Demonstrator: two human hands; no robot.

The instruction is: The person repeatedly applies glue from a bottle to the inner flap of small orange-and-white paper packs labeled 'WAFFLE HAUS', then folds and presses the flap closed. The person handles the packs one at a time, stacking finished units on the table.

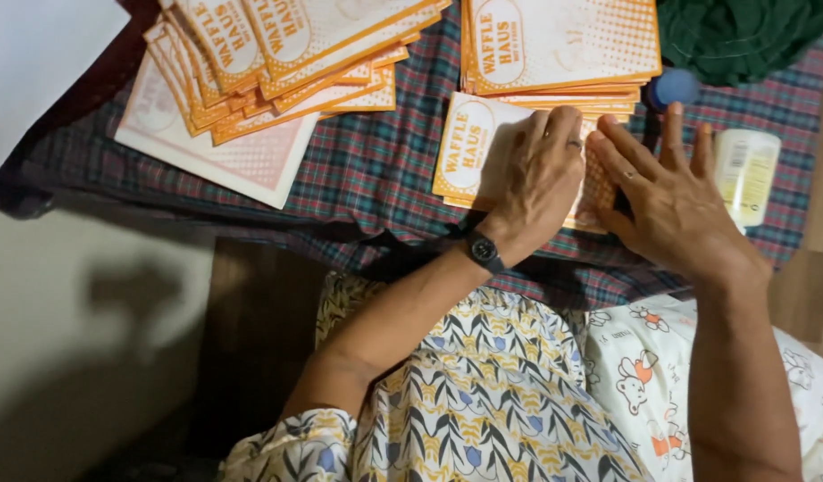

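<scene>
An orange and white printed paper bag (469, 143) lies flat on a plaid cloth (375, 170). My left hand (532, 178), with a ring and a black wristwatch, presses down on the bag's middle. My right hand (670, 201) lies with fingers spread on the bag's right end. Neither hand grips anything. Just beyond the bag sits a neat stack of the same bags (559, 45).
A fanned pile of more bags (277, 54) lies at the upper left over a larger sheet (242, 161). A white bottle (746, 174) and its blue cap (675, 87) lie at the right, a dark green cloth (742, 36) behind them.
</scene>
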